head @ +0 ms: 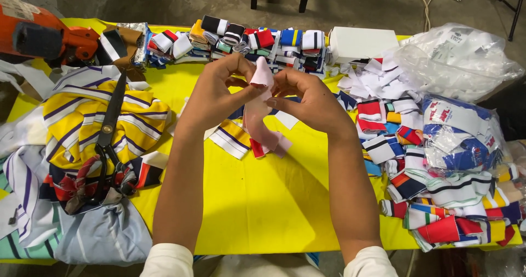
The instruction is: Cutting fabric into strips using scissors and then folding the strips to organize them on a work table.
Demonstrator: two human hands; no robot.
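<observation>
Both hands meet above the middle of the yellow bench (263, 200), each closed on the same pink knitted strip (262, 75). The left hand (213, 93) pinches the upper end of the strip between thumb and fingers (241, 63), and the right hand (307, 99) grips it from the other side, its fingers (276, 93) curled tight around the cloth. The top of the strip stands up between the two hands, while the rest hangs down and folds onto the bench beside a white, yellow and navy striped collar piece (230, 137). To the left, black scissors (107, 140) lie on a heap of yellow striped fabric (76, 118), their handles wrapped in red cloth. An orange power tool (46, 38) sits at the far left corner. A row of folded striped rib pieces (246, 44) runs along the far edge, next to a white box (361, 42). At the right, a loose pile of coloured collar pieces (438, 200) lies near a clear plastic bag (460, 60).
</observation>
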